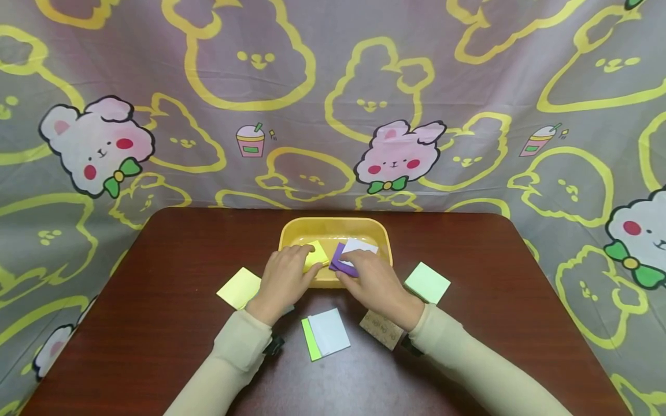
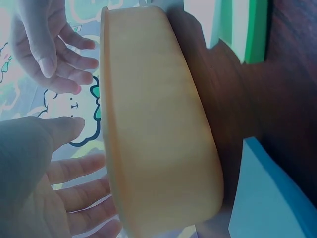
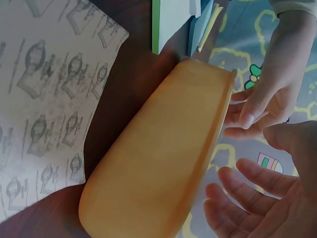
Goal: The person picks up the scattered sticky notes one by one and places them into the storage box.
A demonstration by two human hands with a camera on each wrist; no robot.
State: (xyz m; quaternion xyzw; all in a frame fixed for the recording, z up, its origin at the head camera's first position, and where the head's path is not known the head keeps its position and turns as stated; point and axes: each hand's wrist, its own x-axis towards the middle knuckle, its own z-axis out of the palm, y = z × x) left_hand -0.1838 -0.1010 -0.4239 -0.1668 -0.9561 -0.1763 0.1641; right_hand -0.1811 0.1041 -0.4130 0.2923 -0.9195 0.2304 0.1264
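Note:
Over the near rim of a yellow plastic bin (image 1: 333, 282) reach both hands. My left hand (image 1: 283, 274) is at the left, its fingers next to a yellow sticky-note pad (image 1: 318, 252) inside the bin. Beside it, my right hand (image 1: 377, 283) hovers by a purple pad (image 1: 336, 257) and a white pad (image 1: 360, 246), also in the bin. Both wrist views show relaxed, spread fingers (image 2: 81, 196) and thumbs apart from them, with nothing gripped. The bin wall hides some fingertips in the left wrist view.
Outside the bin lie a yellow pad (image 1: 240, 288), a pale green pad (image 1: 428, 282), a brown patterned pad (image 1: 381, 329) and a whitish pad (image 1: 330, 330) over a bright green one (image 1: 311, 341). A blue pad (image 2: 272, 198) stands out near the left wrist. A patterned curtain (image 1: 322, 115) hangs behind the table (image 1: 182, 260).

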